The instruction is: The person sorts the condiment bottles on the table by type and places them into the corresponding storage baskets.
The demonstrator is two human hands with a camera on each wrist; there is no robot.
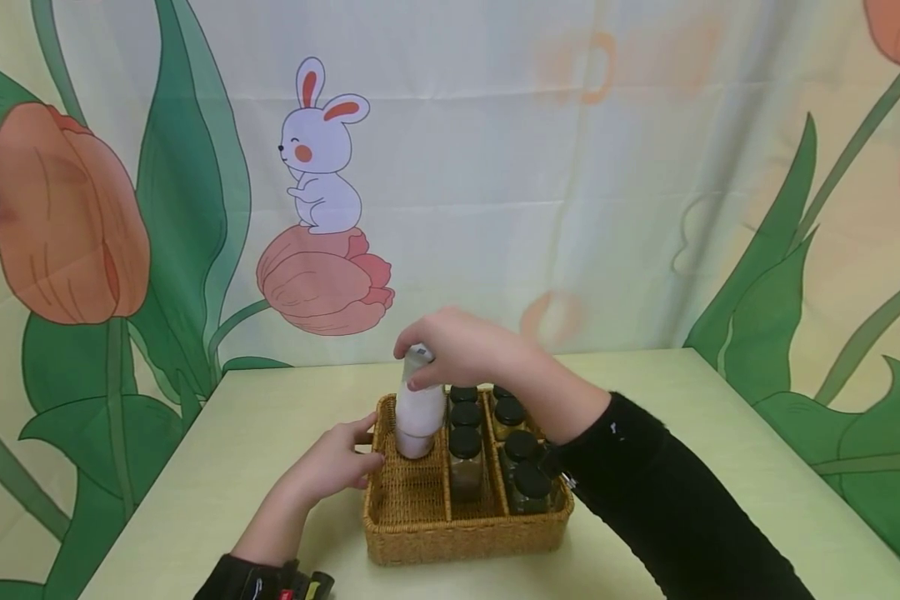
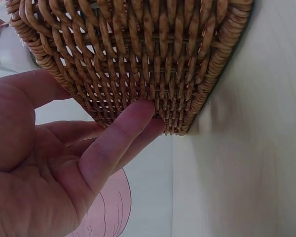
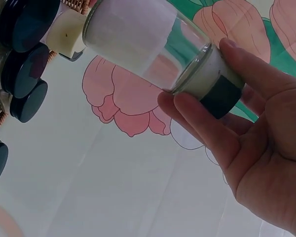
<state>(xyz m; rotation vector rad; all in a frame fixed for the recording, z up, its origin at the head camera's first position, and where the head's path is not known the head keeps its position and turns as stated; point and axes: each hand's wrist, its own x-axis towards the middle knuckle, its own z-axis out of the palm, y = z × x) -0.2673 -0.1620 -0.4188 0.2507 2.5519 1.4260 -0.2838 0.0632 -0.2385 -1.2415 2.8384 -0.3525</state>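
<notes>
My right hand (image 1: 457, 350) grips a clear glass jar (image 1: 420, 408) of white contents by its pale lid, fingers and thumb around the lid. In the right wrist view the jar (image 3: 133, 34) is tilted, its lid (image 3: 219, 84) pale with a dark patch. It overlaps the left compartment of a woven basket (image 1: 465, 537) in the head view. My left hand (image 1: 337, 458) holds the basket's left side. In the left wrist view, that hand (image 2: 64, 158) has fingers against the woven wall (image 2: 153, 59) and others at the rim.
Black-lidded jars (image 1: 465, 442) stand in the middle compartment, with more jars (image 1: 531, 483) in the right one. Beside the held jar's base is a pale object (image 3: 66, 32). Around the basket lies a pale tabletop (image 1: 255, 433); behind hangs a printed curtain (image 1: 480, 167).
</notes>
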